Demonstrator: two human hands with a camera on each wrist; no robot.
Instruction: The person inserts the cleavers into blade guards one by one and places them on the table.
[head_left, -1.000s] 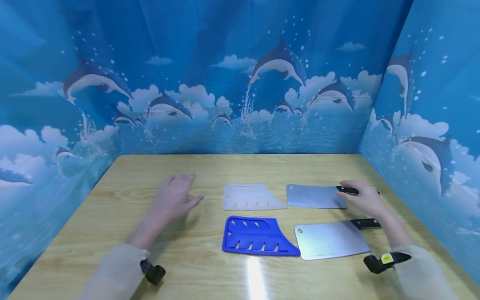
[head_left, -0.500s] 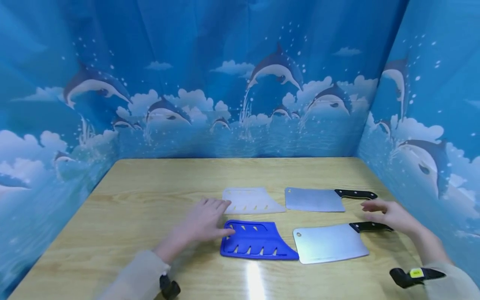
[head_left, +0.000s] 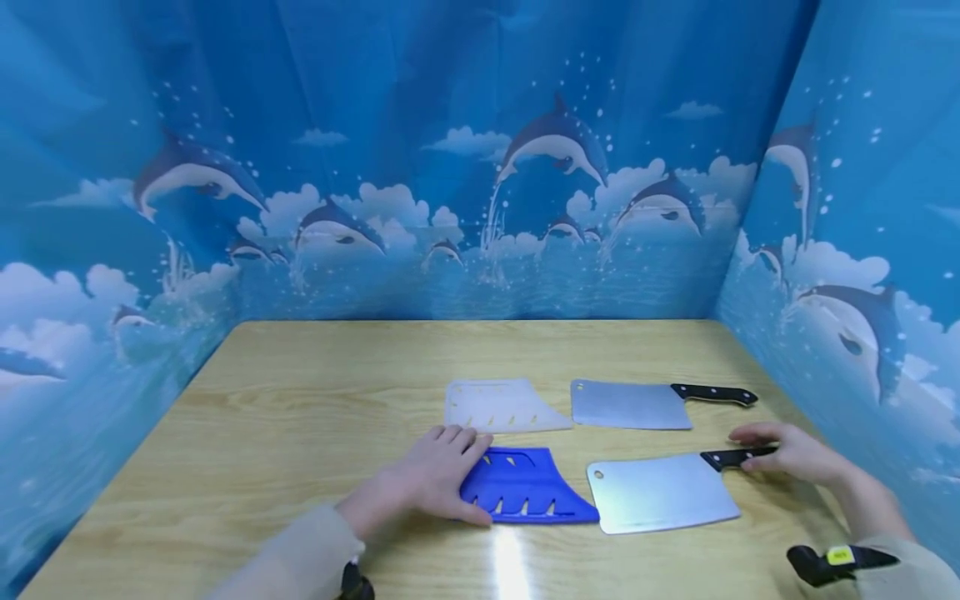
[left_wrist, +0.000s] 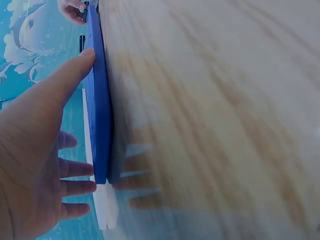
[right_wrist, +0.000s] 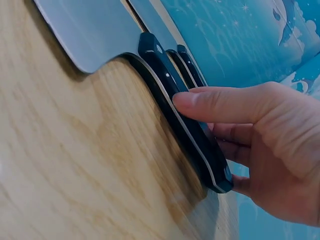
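In the head view my left hand (head_left: 438, 475) spans the left end of a blue slotted blade guard (head_left: 525, 487), fingers at its far side, thumb at its near edge. The left wrist view has the thumb touching the blue guard (left_wrist: 101, 110), with the other fingers fairly straight. My right hand (head_left: 795, 454) pinches the black handle of the nearer cleaver (head_left: 663, 492), which lies flat. Thumb on the near side, fingers behind the handle (right_wrist: 172, 102), partly hidden. The cleaver's blade corner lies beside the blue guard's tip.
Behind lie a white slotted blade guard (head_left: 502, 406) and a second cleaver (head_left: 630, 405) with a black handle, side by side on the wooden table (head_left: 262, 417). A blue dolphin-print curtain (head_left: 420, 150) closes off the back and sides.
My left hand has moved right and nearer, onto the blue guard. My right hand has gone from the far cleaver's handle to the near cleaver's handle and taken hold of it.
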